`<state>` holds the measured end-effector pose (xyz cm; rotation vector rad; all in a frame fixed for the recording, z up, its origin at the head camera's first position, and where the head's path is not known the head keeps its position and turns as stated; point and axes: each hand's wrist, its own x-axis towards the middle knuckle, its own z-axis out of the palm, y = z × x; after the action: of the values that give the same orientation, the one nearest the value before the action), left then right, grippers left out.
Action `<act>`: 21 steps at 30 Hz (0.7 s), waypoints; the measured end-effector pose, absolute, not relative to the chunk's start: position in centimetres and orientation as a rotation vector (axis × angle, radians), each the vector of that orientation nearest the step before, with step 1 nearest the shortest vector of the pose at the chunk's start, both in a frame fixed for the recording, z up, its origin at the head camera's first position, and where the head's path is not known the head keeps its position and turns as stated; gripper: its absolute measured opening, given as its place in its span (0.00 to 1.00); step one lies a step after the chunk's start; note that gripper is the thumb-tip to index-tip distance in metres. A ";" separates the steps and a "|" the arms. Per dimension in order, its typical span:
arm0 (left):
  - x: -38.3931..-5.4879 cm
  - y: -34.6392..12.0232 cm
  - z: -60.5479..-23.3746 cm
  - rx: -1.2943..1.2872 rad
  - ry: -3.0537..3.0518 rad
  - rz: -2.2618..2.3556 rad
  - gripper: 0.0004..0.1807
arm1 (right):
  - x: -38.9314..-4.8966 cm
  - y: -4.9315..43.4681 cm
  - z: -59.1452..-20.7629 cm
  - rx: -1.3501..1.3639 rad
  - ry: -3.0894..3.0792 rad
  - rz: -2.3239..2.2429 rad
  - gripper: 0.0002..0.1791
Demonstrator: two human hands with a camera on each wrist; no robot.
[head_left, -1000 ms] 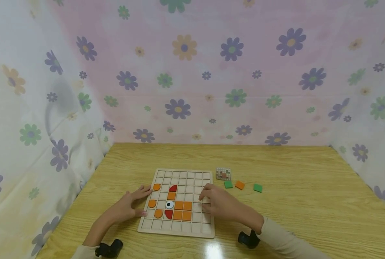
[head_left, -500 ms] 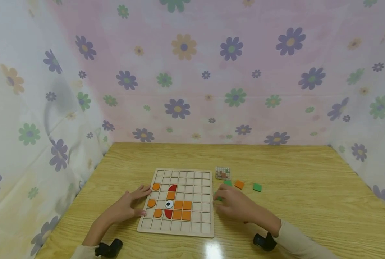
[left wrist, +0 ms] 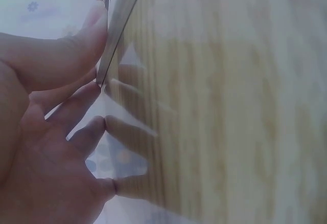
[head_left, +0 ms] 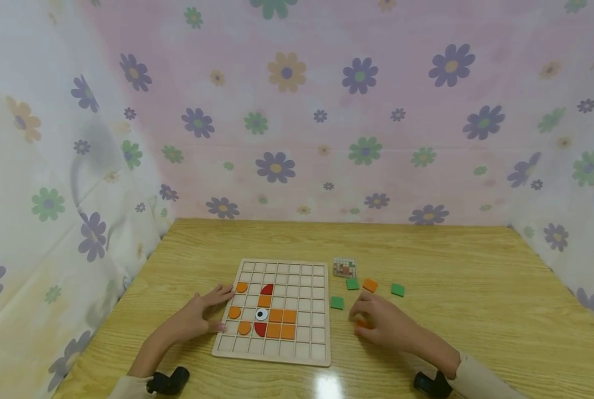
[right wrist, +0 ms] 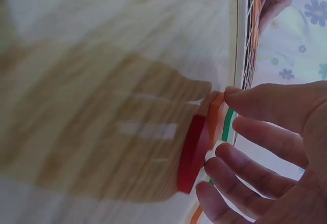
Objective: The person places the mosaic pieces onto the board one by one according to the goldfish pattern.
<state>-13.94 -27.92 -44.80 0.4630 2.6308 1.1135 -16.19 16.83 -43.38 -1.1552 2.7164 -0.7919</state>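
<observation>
A wooden grid board (head_left: 306,354) lies on the table with orange squares (head_left: 282,324), orange discs (head_left: 244,328), red quarter-round pieces (head_left: 260,330) and an eye disc (head_left: 262,314) in its cells. With fingers spread, my left hand (head_left: 197,318) touches the board's left edge; its thumb meets the edge in the left wrist view. My right hand (head_left: 389,324) is low over the table right of the board. Its thumb touches an orange tile (right wrist: 216,111), fingers loosely bent. Beside that tile are a red piece (right wrist: 192,155) and a green tile (right wrist: 228,126).
Right of the board lie a green tile (head_left: 337,302), another green tile (head_left: 352,284), an orange tile (head_left: 370,285) and a farther green tile (head_left: 398,290). A small pattern card (head_left: 344,267) is at the board's upper right. A flowered cloth (head_left: 297,138) hangs behind the table.
My right hand has moved from over the board's right side rightward to the loose pieces. A green tile beside the board has come into view. My left hand stays in place.
</observation>
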 end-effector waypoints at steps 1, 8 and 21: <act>-14.0 -27.9 -44.8 0.461 2.631 1.113 0.43 | -16.1 17.0 -43.4 -1.161 2.720 -0.799 0.08; -13.9 -27.8 -44.6 0.458 2.631 1.108 0.43 | -15.6 17.9 -43.7 -1.136 2.703 -0.840 0.08; -13.8 -27.7 -44.6 0.458 2.620 1.111 0.43 | -15.6 17.7 -43.8 -1.140 2.694 -0.871 0.08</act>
<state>-13.83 -27.73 -44.56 0.4578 2.6203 1.1111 -15.64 17.70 -43.80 -1.1398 2.6936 -0.8709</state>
